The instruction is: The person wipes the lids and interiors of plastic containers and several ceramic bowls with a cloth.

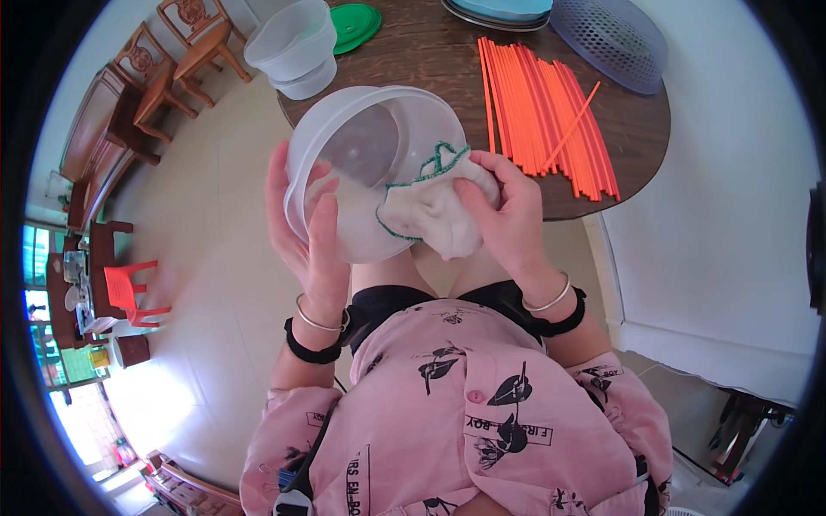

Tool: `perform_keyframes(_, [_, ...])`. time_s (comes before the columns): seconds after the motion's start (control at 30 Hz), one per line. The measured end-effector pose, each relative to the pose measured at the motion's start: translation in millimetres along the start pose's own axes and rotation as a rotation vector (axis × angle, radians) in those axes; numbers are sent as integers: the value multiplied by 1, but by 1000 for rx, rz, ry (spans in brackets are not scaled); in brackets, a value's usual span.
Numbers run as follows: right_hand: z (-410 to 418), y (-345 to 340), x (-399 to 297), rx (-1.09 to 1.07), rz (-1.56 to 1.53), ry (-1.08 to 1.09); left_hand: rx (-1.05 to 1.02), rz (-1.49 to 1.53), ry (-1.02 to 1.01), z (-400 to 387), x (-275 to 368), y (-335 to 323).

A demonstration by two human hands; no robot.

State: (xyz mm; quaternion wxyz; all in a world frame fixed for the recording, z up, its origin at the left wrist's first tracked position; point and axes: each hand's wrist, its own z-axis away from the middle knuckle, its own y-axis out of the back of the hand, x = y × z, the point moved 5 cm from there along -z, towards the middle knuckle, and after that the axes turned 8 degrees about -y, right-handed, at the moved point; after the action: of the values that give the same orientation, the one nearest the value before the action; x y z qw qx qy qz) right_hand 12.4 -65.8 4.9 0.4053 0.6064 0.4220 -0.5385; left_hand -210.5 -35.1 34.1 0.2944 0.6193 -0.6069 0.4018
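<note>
My left hand (310, 226) grips the near left rim of a translucent white plastic tub (361, 238), fingers inside and outside its wall. The tub is tilted, its opening turned up towards me, above my lap at the table's near edge. In my right hand (516, 206) is a bunched white cloth (432, 213) with green stitched edging, pinched between thumb and fingers. It covers the right part of the tub's rim; whether it presses on the wall there I cannot tell.
On the dark wooden table (413, 45) lie orange and red sticks (535, 116). Behind them are a stack of plates (503, 13) and a bluish perforated plastic basket (613, 39). Nested translucent tubs (293, 48) and green lids (355, 27) sit at the far left. A white wall (729, 193) borders the right.
</note>
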Motion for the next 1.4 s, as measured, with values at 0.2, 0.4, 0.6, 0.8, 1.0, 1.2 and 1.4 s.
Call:
perform_keyframes(0.2, [-12,6,-16,-47,136,-11,-94,17,-59,6,-4,-2])
perform_keyframes(0.4, [-2,-3,-25,-1,270,297,2,80,-58,3,-5,2])
perform_keyframes(0.6, [24,-15,-9,-171,74,58,145,212,-26,-1,-11,3])
perform_keyframes(0.8, [19,-3,5,-165,82,168,158,549,254,2,-28,1])
perform_keyframes(1.0, [26,-3,-33,-42,58,452,-20,372,361,12,-44,-5])
perform_keyframes(1.2, [-2,-1,-59,-3,111,461,-198,341,505,20,-47,-3])
perform_keyframes(1.4, [-49,-10,-71,-374,-49,86,-424,307,509,16,-43,-5])
